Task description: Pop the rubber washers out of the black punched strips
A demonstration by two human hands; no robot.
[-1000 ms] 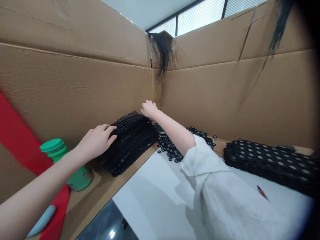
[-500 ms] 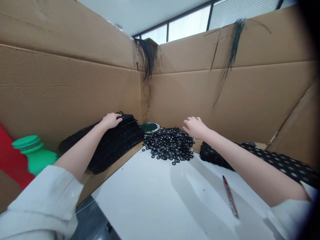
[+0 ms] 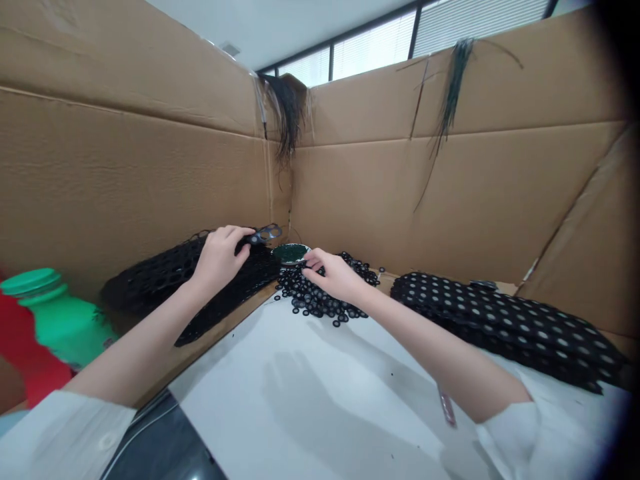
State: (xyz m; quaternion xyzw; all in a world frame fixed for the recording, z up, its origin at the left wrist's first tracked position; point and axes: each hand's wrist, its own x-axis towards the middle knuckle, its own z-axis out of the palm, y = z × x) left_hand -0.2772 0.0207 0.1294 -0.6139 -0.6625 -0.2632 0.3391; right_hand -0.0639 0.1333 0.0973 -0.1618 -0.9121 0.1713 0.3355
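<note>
My left hand (image 3: 220, 257) grips the edge of a thin black sheet with round holes (image 3: 266, 233), between thumb and fingers. The sheet's end sticks out past my fingertips, raised above a stack of black sheets (image 3: 225, 313). Over a heap of small black rings (image 3: 320, 300) hovers my right hand (image 3: 334, 272), its fingers bent and the thumb a little apart from them. Nothing clear shows between those fingers. Behind the heap sits a shallow round dish (image 3: 291, 253) with dark green contents.
At right lies a stack of black sheets with pale dots (image 3: 490, 307). A red pen (image 3: 447, 408) rests on the white tabletop (image 3: 300, 413), partly behind my right forearm. A green bottle (image 3: 60, 320) stands at left. Cardboard walls (image 3: 380, 193) close in the corner, with dark strands (image 3: 286, 113) hanging there.
My right hand has moved left, from beside the dotted stack to above the ring heap. My left hand has lifted the holed sheet's edge off the stack. The view has shifted slightly right.
</note>
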